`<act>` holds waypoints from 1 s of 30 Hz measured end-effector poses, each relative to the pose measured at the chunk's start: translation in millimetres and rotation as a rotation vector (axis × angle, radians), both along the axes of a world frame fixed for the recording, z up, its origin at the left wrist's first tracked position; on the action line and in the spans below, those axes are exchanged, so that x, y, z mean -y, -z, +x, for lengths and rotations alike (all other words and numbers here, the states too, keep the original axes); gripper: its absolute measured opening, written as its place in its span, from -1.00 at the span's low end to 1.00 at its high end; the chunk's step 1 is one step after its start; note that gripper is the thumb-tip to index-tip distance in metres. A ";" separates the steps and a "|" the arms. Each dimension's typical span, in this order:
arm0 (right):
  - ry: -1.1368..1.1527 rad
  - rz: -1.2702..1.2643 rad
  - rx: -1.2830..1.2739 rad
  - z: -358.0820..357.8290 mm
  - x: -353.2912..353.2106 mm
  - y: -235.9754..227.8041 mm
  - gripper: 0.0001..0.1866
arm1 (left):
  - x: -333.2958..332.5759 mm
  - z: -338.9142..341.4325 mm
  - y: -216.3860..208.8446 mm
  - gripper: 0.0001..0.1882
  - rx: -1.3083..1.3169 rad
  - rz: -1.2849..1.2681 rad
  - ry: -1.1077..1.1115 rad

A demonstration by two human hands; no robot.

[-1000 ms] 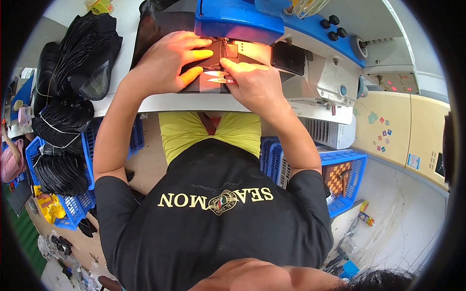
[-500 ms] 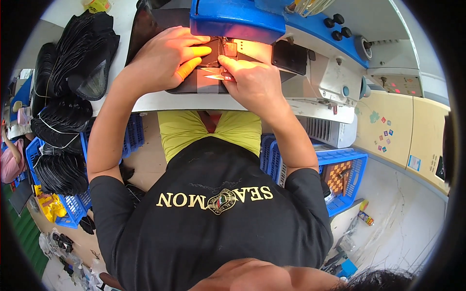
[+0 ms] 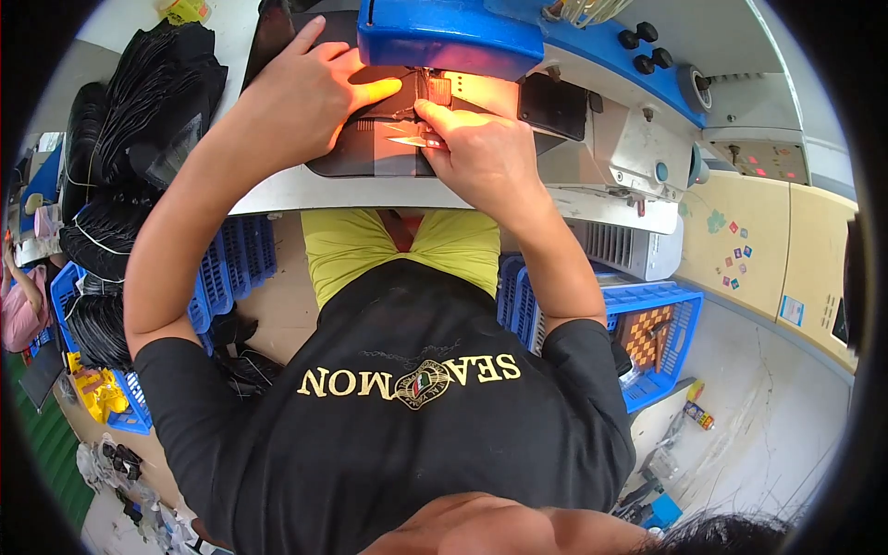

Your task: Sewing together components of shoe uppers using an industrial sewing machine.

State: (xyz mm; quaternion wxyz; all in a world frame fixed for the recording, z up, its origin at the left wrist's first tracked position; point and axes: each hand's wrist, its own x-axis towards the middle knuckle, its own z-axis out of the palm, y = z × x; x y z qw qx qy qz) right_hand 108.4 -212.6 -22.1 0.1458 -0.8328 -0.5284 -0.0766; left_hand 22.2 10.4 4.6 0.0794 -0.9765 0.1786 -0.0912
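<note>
Black piece (image 3: 390, 104): just nearside of blue sewing-machine head (image 3: 451, 37) | lies right of left hand (image 3: 310, 88), fingers spread, index on it | right hand (image 3: 486, 153): fingers clasp snips (image 3: 407, 141), crosswise, blades leftward

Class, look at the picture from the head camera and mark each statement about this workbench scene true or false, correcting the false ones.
1. The right hand holds pointed snips. True.
2. The left hand has its fingers curled into a fist. False: its fingers are spread, over black material.
3. The machine head in front of the person is blue. True.
4. The chequered board lies in a yellow crate. False: it is in a blue crate.
5. The person wears a black shirt and yellow-green trousers. True.
</note>
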 end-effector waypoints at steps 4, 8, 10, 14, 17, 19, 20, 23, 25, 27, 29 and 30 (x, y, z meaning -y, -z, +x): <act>0.004 0.027 -0.020 2.0 1.0 3.5 -0.59 | 5.5 1.9 -22.9 -0.47 -0.081 0.136 -0.022; 0.005 0.038 -0.005 -0.2 0.0 0.7 -0.57 | -25.6 14.0 3.3 -0.55 0.044 0.084 0.142; 0.014 0.030 -0.019 -0.4 0.5 1.5 -0.57 | -30.1 17.5 6.0 -0.55 0.032 0.022 0.199; 0.028 0.042 -0.033 -2.5 0.6 0.5 -0.57 | -38.7 24.1 12.0 -0.56 0.086 0.022 0.235; 0.023 0.084 -0.044 -2.5 1.7 5.5 -0.57 | -40.3 26.2 10.3 -0.60 0.046 0.055 0.229; 0.019 0.088 -0.053 -3.2 2.9 5.5 -0.57 | -37.8 29.0 4.7 -0.69 0.120 0.015 0.274; 0.018 0.095 -0.061 -3.3 3.6 5.5 -0.57 | -35.6 29.6 -0.3 -0.69 0.119 0.013 0.274; 0.021 0.107 -0.077 -3.7 4.0 5.4 -0.58 | -32.3 28.0 -10.2 -0.58 -0.117 0.010 0.126; 0.017 0.116 -0.081 -3.7 3.7 6.3 -0.58 | -36.8 27.7 -9.6 -0.64 -0.102 0.032 0.099; 0.015 0.125 -0.086 -3.9 3.8 6.6 -0.59 | -41.4 29.1 -5.6 -0.64 -0.071 0.009 0.121; 0.026 0.084 -0.093 -4.1 4.2 5.8 -0.60 | -43.8 31.5 -3.3 -0.64 -0.041 -0.014 0.144; 0.027 0.084 -0.094 -4.0 4.6 6.4 -0.60 | -44.5 32.8 -2.8 -0.63 -0.044 -0.022 0.144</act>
